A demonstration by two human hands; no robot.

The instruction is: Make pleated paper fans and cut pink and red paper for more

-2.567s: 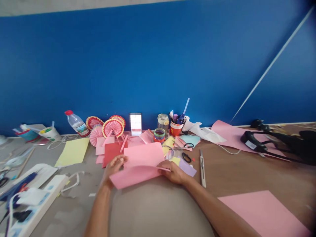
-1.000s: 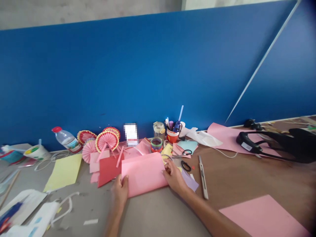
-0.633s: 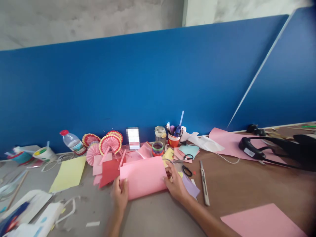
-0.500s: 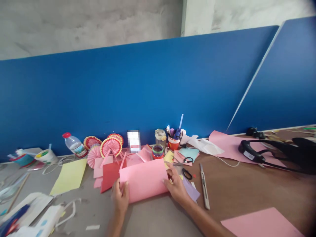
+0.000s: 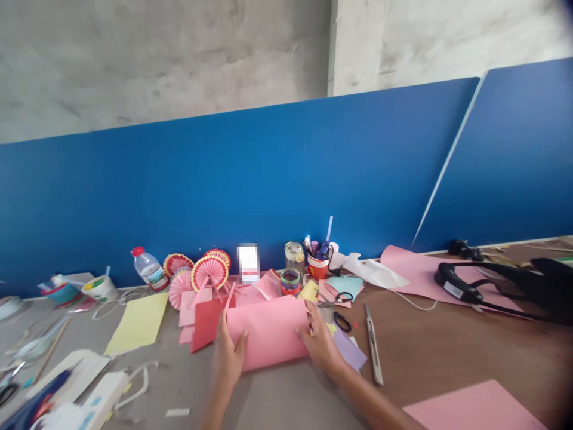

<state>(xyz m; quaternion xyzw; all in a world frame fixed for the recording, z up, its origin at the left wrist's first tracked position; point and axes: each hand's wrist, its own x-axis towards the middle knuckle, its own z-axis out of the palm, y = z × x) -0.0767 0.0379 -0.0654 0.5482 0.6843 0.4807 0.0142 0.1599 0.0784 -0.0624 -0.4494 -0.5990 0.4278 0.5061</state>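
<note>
A curved sheet of pink paper (image 5: pixel 271 335) is held between both hands above the table's front part. My left hand (image 5: pixel 230 346) grips its left edge, thumb on the near face and fingers behind. At the right edge my right hand (image 5: pixel 320 340) pinches the sheet, its thumb on the front; the other fingers are partly hidden. Behind the sheet lie a red paper piece (image 5: pixel 208 322) and pink folded paper fans (image 5: pixel 210 273) with yellow and red rims. Black-handled scissors (image 5: pixel 342 321) and a purple paper piece (image 5: pixel 349 349) lie just past my right hand.
A utility knife (image 5: pixel 373 346) lies to the right, near another pink sheet (image 5: pixel 478 406). Yellow paper (image 5: pixel 138 322) and a bottle (image 5: pixel 150 270) are at left. A jar (image 5: pixel 294 255), a red cup (image 5: pixel 317 267) and a black strapped headset (image 5: pixel 456 283) stand or lie along the blue partition (image 5: pixel 250 179).
The camera view has tilted up slightly and shifted left. My left hand has moved further up along the pink paper's left edge, and the sheet looks more curved at its top.
</note>
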